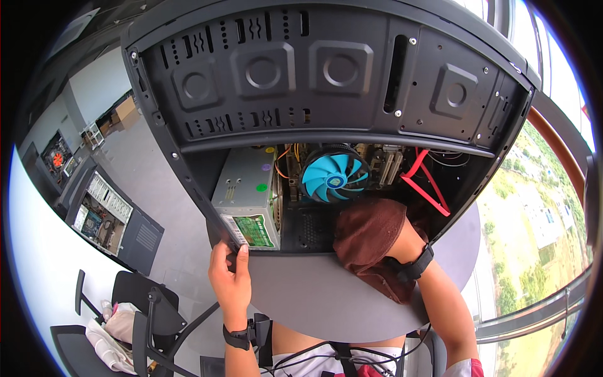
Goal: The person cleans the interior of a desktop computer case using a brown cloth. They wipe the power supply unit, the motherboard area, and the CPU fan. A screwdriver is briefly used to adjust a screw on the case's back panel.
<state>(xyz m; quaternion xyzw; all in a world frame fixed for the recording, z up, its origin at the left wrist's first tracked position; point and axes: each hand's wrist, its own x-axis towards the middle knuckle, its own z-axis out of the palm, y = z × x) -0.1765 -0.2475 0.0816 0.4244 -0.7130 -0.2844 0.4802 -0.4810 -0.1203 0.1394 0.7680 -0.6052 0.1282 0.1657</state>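
A black computer tower case stands on a round grey table with its near side open. My left hand grips the case's lower left corner, thumb on the frame edge. In my right hand is a brown cloth, held at the lower right of the opening; it covers most of my fingers. Inside the case, a metal power supply unit with a green label sits at the left. A CPU cooler fan with blue blades is in the middle. Right of it hangs a folded red cable.
Another open computer case stands at the left, with a further one behind it. Office chairs holding bags are at lower left. A window runs along the right. Black cables cross my lap.
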